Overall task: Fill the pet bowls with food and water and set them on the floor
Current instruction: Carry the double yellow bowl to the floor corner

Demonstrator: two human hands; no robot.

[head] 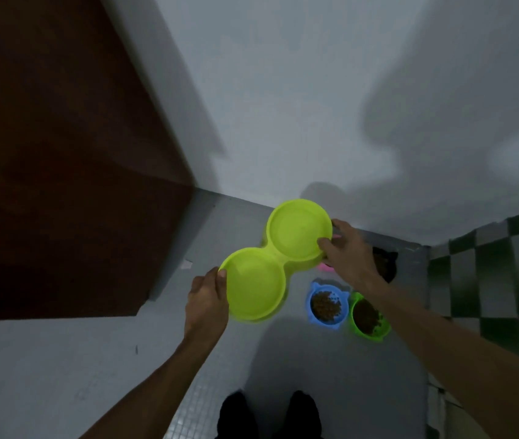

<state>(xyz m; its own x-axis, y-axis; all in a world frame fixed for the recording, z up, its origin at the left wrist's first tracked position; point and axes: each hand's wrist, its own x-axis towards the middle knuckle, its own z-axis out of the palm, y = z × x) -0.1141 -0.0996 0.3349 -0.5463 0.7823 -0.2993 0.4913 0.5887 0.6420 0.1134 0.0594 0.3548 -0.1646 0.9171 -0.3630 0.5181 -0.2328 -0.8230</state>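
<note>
A lime-green double pet bowl (275, 259) hangs above the grey floor, held at both ends. My left hand (207, 301) grips the rim of its near basin, thumb over the edge. My right hand (345, 251) grips the rim of its far basin. Both basins look empty of kibble; whether they hold water is unclear. On the floor to the right stand a blue bowl (327, 304) and a green bowl (369, 316), each filled with brown kibble. A dark bowl (385, 259) and a pink bowl (326, 267) lie partly hidden behind my right hand.
A dark brown door (61, 153) fills the left side. A pale wall (315, 106) rises behind the bowls. Black-and-white checkered tiles (489, 274) cover the right edge. My feet (267, 416) stand on the grey floor (220, 359) below the bowls.
</note>
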